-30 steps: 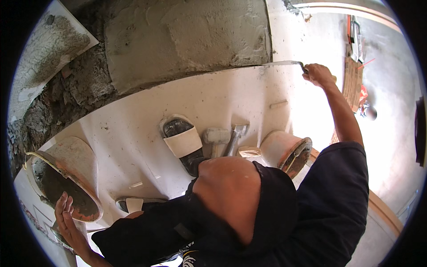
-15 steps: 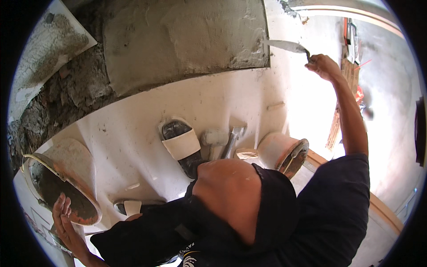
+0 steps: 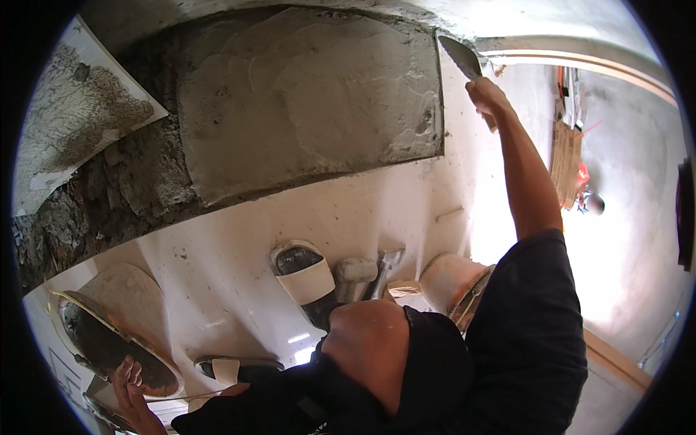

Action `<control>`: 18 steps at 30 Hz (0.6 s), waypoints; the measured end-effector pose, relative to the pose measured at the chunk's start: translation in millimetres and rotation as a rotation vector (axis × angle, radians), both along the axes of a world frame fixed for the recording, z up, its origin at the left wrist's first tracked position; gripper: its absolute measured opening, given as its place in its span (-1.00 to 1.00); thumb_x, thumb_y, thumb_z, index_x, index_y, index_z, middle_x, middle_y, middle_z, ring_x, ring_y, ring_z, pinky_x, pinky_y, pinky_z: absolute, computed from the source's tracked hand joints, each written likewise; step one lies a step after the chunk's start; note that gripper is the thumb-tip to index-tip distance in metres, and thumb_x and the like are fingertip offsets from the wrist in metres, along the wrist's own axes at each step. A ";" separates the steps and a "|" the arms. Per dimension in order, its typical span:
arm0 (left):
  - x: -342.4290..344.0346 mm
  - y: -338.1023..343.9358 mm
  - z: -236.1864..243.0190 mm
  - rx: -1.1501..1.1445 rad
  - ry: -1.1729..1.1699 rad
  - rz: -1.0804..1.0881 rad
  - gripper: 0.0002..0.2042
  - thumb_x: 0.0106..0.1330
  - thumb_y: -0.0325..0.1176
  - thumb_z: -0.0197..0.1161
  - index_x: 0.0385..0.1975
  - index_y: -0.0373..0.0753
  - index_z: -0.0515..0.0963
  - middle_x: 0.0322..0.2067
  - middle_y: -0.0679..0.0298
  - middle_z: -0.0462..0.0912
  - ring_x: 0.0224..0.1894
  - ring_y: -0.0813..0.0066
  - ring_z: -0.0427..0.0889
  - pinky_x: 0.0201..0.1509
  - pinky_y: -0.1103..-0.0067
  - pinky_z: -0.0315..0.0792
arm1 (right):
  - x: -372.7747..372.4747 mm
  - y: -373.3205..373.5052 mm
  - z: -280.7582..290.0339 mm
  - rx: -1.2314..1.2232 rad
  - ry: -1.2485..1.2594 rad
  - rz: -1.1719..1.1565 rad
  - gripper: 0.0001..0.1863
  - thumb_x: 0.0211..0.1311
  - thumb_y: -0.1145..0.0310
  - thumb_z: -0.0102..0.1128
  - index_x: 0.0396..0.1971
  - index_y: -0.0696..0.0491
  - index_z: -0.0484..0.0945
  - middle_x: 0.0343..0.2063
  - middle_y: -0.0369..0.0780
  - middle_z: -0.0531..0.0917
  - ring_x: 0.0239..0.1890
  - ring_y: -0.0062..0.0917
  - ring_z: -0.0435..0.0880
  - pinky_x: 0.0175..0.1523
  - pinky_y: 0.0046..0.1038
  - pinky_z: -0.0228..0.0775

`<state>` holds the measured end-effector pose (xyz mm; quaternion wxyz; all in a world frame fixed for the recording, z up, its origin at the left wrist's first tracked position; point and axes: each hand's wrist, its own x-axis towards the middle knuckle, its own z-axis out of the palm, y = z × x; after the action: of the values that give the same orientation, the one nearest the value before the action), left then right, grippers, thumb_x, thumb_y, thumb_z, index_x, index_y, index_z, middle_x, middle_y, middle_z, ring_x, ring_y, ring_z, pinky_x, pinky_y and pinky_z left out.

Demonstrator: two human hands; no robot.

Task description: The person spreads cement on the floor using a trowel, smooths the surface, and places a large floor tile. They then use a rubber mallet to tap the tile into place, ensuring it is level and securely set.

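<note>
Your right hand (image 3: pixel 490 99) is gripping a trowel (image 3: pixel 461 58) beside the mortar (image 3: pixel 312 105), while your left hand (image 3: pixel 130 391) is hovering, half-curled, by a bucket (image 3: pixel 130 290).

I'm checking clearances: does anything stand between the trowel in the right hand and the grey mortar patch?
Nothing visible does. The right hand holds the trowel, its blade tip at the far right corner of the mortar patch; whether they touch is unclear. The mallet lies on the near side, out of the way.
</note>
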<state>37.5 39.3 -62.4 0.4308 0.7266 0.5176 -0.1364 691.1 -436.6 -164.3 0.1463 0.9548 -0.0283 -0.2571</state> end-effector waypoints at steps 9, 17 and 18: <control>28.1 -6.3 7.9 -0.016 -0.014 -0.015 -0.56 0.47 -0.14 -0.09 0.14 -0.36 0.40 0.11 0.08 0.50 0.12 0.20 0.52 0.17 0.33 0.39 | 4.6 21.4 -28.3 -0.035 0.033 -0.067 -0.61 0.19 0.31 -0.14 -0.17 0.27 0.53 -0.43 0.02 0.66 -0.43 -0.21 0.72 -0.31 -0.20 0.53; 40.1 -20.7 28.2 0.096 -0.236 -0.119 -0.51 0.49 -0.09 -0.10 0.06 -0.49 0.44 0.02 -0.05 0.55 0.01 0.08 0.60 0.09 0.31 0.49 | -115.7 -42.7 -28.3 -0.273 0.078 0.092 -0.55 0.20 0.20 -0.16 -0.12 0.18 0.59 -0.14 0.05 0.65 -0.04 -0.12 0.64 0.08 -0.16 0.44; 34.7 -19.4 29.4 0.104 -0.253 -0.145 -0.50 0.49 -0.09 -0.11 0.05 -0.50 0.44 0.02 -0.08 0.54 0.00 0.06 0.61 0.09 0.29 0.50 | -131.4 -49.7 -26.2 -0.222 0.068 0.008 -0.54 0.20 0.20 -0.15 -0.11 0.20 0.56 -0.14 0.05 0.65 -0.05 -0.11 0.64 0.08 -0.15 0.43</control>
<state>72.2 20.0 -33.0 0.4436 0.7948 0.4115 -0.0475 559.7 -486.3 -190.5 0.2531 0.9236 -0.0480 -0.2840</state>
